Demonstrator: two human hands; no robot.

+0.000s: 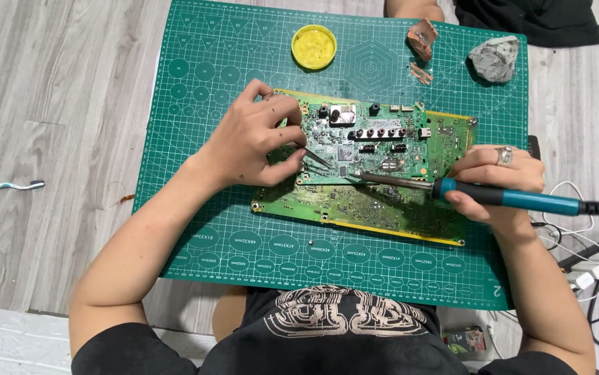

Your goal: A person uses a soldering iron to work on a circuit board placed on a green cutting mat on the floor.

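A small green circuit board point(376, 142) lies on top of a larger green circuit board point(383, 212) in the middle of a green cutting mat point(195, 208). My left hand point(254, 135) rests on the left end of the boards and pinches thin metal tweezers point(317, 158), whose tips point at the middle of the small board. My right hand point(497, 184) grips a teal-handled soldering iron point(515, 199). Its metal tip reaches left and meets the small board near the tweezers' tips.
A round yellow tin point(313, 46) sits at the mat's far edge, with copper-coloured scraps point(422, 38) and a grey lump point(495, 57) to its right. A white toothbrush point(6, 186) lies on the wooden floor at left. Cables and a power strip point(594, 267) crowd the right.
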